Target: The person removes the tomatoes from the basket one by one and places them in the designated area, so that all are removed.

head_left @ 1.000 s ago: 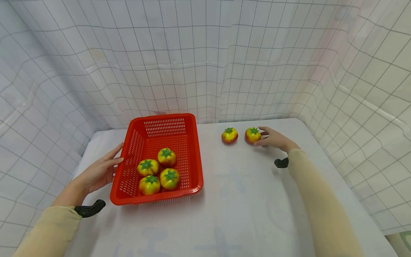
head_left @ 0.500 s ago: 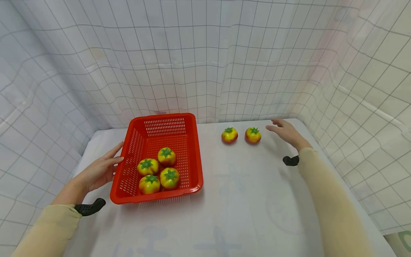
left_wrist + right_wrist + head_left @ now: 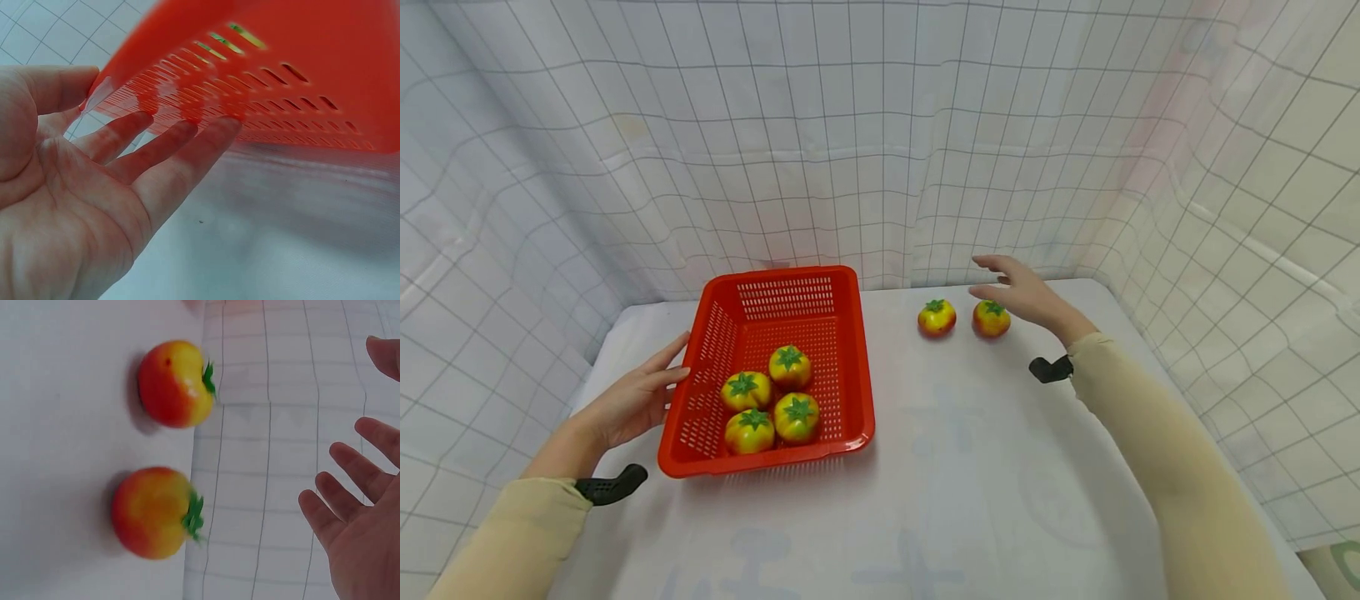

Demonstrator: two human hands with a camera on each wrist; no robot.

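My left hand (image 3: 632, 404) rests its nearly straight fingers on the outer left wall of a red plastic basket (image 3: 867, 375); in the left wrist view the fingertips (image 3: 228, 125) touch the slotted side. Several red-and-yellow tomatoes (image 3: 797, 417) with green leafy tops lie inside. On the table to the right are two more, a left tomato (image 3: 937, 319) and a right tomato (image 3: 991, 322). Above and slightly behind the right tomato hovers my right hand (image 3: 1030, 296), fingers spread and holding nothing. In the right wrist view that hand (image 3: 369, 531) is apart from both tomatoes.
A white cloth covers the table (image 3: 955, 492). Grid-patterned white curtains (image 3: 880, 167) hang close behind it and along both sides. Each wrist carries a black mount (image 3: 613, 485).
My right hand drew back from the right tomato to the right, then moved left and up over it. The tomatoes, basket and left hand have stayed in place.
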